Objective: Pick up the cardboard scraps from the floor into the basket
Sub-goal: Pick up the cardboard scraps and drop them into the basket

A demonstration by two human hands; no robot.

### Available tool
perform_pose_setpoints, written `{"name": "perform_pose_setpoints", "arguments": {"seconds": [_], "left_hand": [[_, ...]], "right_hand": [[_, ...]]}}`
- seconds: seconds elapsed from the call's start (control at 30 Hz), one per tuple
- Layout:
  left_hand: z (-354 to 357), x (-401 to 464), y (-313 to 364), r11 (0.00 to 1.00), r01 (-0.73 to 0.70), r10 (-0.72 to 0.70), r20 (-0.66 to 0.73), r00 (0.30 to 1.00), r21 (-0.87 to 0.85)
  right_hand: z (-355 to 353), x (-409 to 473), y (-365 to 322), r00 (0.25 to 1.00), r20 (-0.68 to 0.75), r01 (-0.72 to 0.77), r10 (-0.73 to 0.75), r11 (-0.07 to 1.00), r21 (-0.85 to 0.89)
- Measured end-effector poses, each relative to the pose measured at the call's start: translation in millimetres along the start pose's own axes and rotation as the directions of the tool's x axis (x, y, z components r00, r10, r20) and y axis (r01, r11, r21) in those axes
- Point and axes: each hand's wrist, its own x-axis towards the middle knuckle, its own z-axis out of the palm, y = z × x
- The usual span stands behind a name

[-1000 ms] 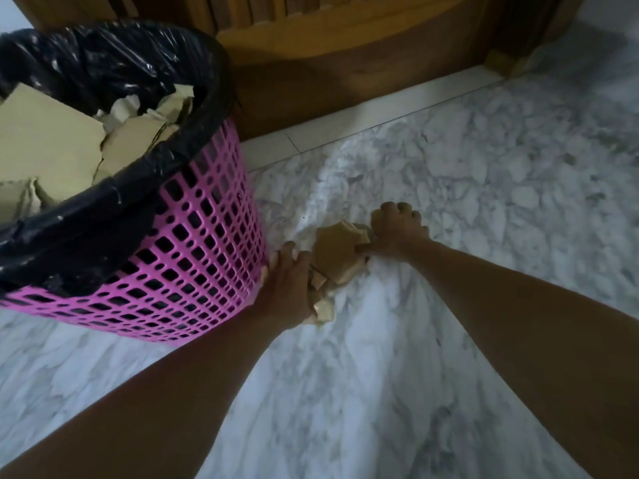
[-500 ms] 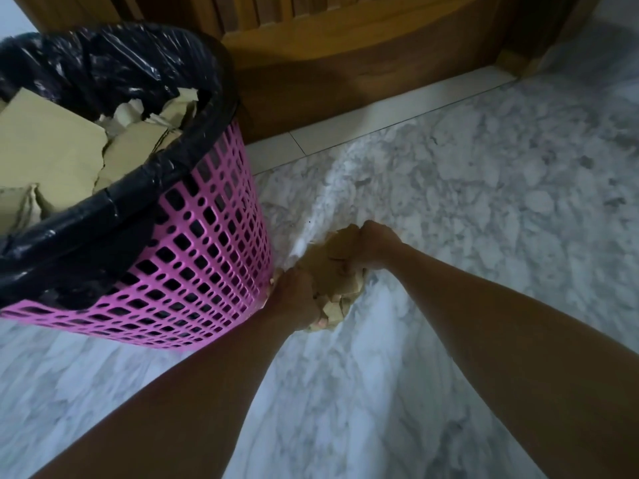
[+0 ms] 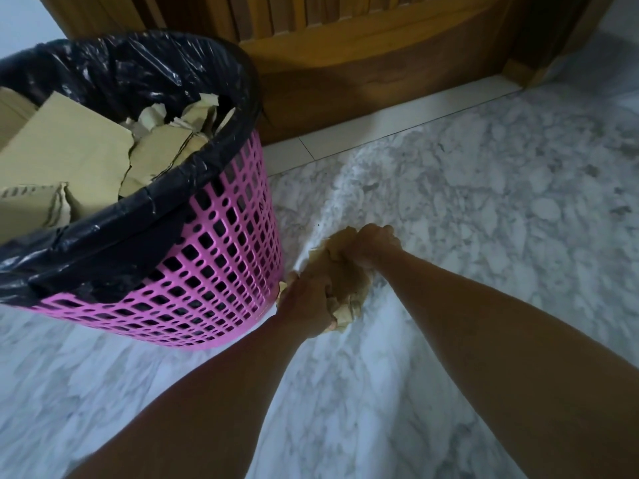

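Note:
A bunch of tan cardboard scraps [image 3: 349, 285] sits low over the marble floor, squeezed between both hands. My left hand [image 3: 306, 304] grips the near side, close to the foot of the pink basket [image 3: 221, 271]. My right hand [image 3: 373, 245] clasps the far side of the bunch. The basket stands at the left, lined with a black bag [image 3: 114, 77] and holding several large cardboard pieces [image 3: 69, 150]. Whether the bunch still touches the floor is unclear.
A wooden door and frame [image 3: 345, 63] run along the back, with a pale threshold strip [image 3: 397, 121] below. Grey-white marble floor [image 3: 484, 202] spreads to the right and toward me.
The hands, apart on either side of the scraps a second ago, have come together and closed on them. The camera has tilted slightly, shifting the basket in view.

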Motion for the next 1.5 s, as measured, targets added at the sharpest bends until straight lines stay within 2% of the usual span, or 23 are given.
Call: {"name": "perform_pose_setpoints", "arguments": {"seconds": [0.1, 0.2, 0.3, 0.37, 0.43, 0.63, 0.77, 0.87, 0.97, 1.13, 1.33, 1.5], "left_hand": [[0, 1, -1, 0.999, -0.019, 0.019, -0.009, 1.000, 0.038], [2, 1, 0, 1.000, 0.026, -0.026, 0.000, 1.000, -0.002], [1, -1, 2, 0.999, 0.025, -0.026, -0.018, 1.000, -0.031], [0, -2, 1, 1.000, -0.006, 0.005, -0.034, 0.999, -0.022], [-4, -4, 3, 1.000, -0.019, 0.019, -0.049, 0.999, 0.000], [-22, -6, 17, 0.999, -0.041, 0.040, -0.017, 0.999, -0.033], [-38, -7, 39, 0.996, -0.085, 0.083, -0.071, 0.994, -0.037], [-63, -10, 66, 0.989, -0.145, 0.143, -0.103, 0.984, -0.011], [-96, -20, 96, 0.981, -0.192, 0.195, -0.115, 0.974, 0.040], [-165, -47, 141, 0.972, -0.234, 0.231, -0.178, 0.957, 0.004], [-261, -92, 163, 0.911, -0.237, 0.154, -0.254, 0.955, -0.339], [-335, -117, 128, 0.910, -0.222, 0.076, -0.383, 0.921, -0.352]], "right_hand": [[-5, 0, 0, 0.998, 0.053, 0.017, -0.024, 0.993, 0.119], [-7, -7, 1, 0.985, 0.147, 0.079, -0.095, 0.991, 0.105], [-7, -11, 5, 0.987, 0.116, 0.088, -0.111, 0.978, 0.191], [-12, -9, 10, 0.997, 0.053, 0.039, -0.061, 0.934, 0.356], [-22, -5, 19, 0.999, 0.049, -0.026, 0.001, 0.856, 0.516], [-60, -16, 40, 0.994, 0.110, -0.064, -0.008, 0.767, 0.638], [-90, -33, 46, 0.994, 0.089, -0.010, -0.070, 0.732, 0.682], [-121, -53, 46, 0.981, 0.079, 0.074, -0.179, 0.712, 0.698], [-155, -68, 39, 0.990, -0.006, 0.109, -0.138, 0.753, 0.649], [-210, -114, 10, 0.992, -0.095, 0.128, -0.087, 0.770, 0.624], [-265, -166, -44, 0.980, -0.099, 0.198, -0.175, 0.762, 0.616], [-272, -197, -113, 0.931, -0.177, 0.362, -0.319, 0.755, 0.547]]}}
